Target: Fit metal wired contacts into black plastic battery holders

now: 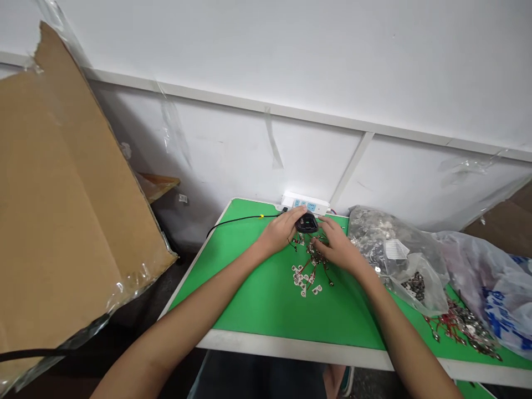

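Note:
My left hand point(283, 228) is closed on the left side of a small black plastic housing point(306, 223), whose hollow inner side faces me. My right hand point(338, 244) reaches in from the right, thumb and fingers apart. Its fingertips are near the housing's right edge, and its thumb lies over a pile of small metal discs with wires point(318, 256). Whether the thumb pinches any of them cannot be made out. Just in front of the pile lie several small white pieces with round marks point(305, 280).
A white power strip point(305, 202) stands against the wall, with a black cable point(241, 218) running left. Plastic bags of parts point(390, 244) and more red-wired parts point(465, 324) cover the right side of the green table point(266, 316). A large cardboard box point(70, 183) rises at left.

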`<state>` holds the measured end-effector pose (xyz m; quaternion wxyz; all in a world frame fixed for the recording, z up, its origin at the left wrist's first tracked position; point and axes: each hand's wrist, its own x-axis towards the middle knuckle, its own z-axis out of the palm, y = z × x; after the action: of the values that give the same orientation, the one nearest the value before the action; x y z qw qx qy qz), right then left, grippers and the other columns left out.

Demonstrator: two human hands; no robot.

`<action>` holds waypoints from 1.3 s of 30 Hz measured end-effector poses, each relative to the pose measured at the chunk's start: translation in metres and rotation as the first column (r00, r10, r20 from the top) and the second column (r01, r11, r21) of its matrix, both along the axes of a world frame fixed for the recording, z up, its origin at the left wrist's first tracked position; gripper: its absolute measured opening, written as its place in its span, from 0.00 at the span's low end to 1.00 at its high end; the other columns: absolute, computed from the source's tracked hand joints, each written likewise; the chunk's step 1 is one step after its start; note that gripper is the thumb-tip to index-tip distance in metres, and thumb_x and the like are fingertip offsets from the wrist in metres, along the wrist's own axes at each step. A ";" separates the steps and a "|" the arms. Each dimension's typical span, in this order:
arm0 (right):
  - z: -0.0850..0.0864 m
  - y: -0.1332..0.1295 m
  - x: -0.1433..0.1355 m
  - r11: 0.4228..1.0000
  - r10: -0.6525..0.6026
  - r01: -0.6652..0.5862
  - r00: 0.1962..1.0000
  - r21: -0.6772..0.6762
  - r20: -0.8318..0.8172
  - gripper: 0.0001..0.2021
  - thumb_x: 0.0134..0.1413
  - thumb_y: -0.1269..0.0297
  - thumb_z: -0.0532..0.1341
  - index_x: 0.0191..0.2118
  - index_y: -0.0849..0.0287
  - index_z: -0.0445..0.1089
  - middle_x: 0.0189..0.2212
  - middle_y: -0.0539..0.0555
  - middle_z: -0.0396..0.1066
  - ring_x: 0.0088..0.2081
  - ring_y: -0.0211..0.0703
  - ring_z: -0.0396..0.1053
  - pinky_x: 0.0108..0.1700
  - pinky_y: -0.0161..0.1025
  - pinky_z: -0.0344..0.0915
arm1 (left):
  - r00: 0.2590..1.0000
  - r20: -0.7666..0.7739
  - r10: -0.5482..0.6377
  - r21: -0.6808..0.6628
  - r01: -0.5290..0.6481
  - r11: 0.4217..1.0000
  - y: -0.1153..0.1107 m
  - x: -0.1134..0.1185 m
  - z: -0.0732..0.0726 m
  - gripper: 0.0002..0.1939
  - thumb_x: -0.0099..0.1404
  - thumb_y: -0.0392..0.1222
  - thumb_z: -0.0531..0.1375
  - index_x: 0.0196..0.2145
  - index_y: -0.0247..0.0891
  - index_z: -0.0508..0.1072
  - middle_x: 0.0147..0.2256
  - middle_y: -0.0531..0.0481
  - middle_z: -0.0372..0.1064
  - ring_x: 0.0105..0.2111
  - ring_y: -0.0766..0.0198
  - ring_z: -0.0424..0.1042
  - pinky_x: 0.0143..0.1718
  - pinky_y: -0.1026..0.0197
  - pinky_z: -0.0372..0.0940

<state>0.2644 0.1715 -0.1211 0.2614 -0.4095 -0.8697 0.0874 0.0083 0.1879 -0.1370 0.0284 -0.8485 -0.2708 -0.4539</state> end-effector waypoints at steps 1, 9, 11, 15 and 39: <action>-0.001 0.000 0.000 1.000 -0.003 0.003 1.000 -0.006 0.010 0.21 0.67 0.57 0.61 0.62 0.56 0.68 0.68 0.65 0.62 0.70 0.63 0.59 0.70 0.64 0.61 | 1.000 0.006 0.007 0.004 -0.007 1.000 0.001 0.000 0.000 0.30 0.77 0.33 0.49 0.74 0.40 0.53 0.70 0.38 0.61 0.71 0.54 0.62 0.71 0.44 0.65; -0.019 -0.003 -0.029 0.985 0.136 -0.139 0.990 0.104 0.039 0.16 0.68 0.61 0.63 0.59 0.51 0.76 0.60 0.62 0.72 0.62 0.61 0.67 0.64 0.61 0.66 | 1.000 0.008 0.021 0.059 -0.021 0.998 -0.002 0.000 0.000 0.30 0.78 0.33 0.50 0.75 0.41 0.53 0.71 0.37 0.59 0.71 0.53 0.61 0.70 0.42 0.66; -0.022 -0.005 -0.037 0.983 0.133 -0.139 0.990 0.121 0.052 0.13 0.68 0.61 0.64 0.54 0.51 0.79 0.56 0.61 0.76 0.58 0.59 0.70 0.60 0.58 0.68 | 1.000 0.009 0.013 0.061 -0.014 0.998 -0.002 0.000 0.000 0.30 0.78 0.34 0.50 0.75 0.41 0.53 0.71 0.36 0.59 0.72 0.53 0.61 0.70 0.42 0.66; -0.026 -0.006 -0.045 0.984 0.101 -0.107 0.994 0.146 0.050 0.09 0.69 0.62 0.64 0.49 0.50 0.82 0.50 0.59 0.79 0.53 0.58 0.72 0.54 0.54 0.70 | 1.000 0.026 0.000 0.048 -0.002 0.999 -0.002 0.000 -0.001 0.30 0.79 0.35 0.51 0.75 0.42 0.54 0.71 0.36 0.59 0.72 0.53 0.61 0.70 0.42 0.65; 0.027 -0.015 -0.011 0.821 -0.343 -0.212 0.560 -0.531 -0.754 0.23 0.54 0.47 0.73 0.49 0.56 0.76 0.33 0.50 0.76 0.32 0.39 0.72 0.38 0.37 0.70 | 0.964 -0.064 0.260 0.173 -0.245 0.954 -0.003 -0.007 0.006 0.28 0.78 0.34 0.53 0.71 0.50 0.64 0.69 0.45 0.65 0.74 0.45 0.55 0.65 0.37 0.66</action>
<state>0.2535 0.1561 -0.0945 0.5060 -0.4117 -0.5590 0.5119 0.0013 0.1854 -0.1312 0.1674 -0.8203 -0.3374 -0.4304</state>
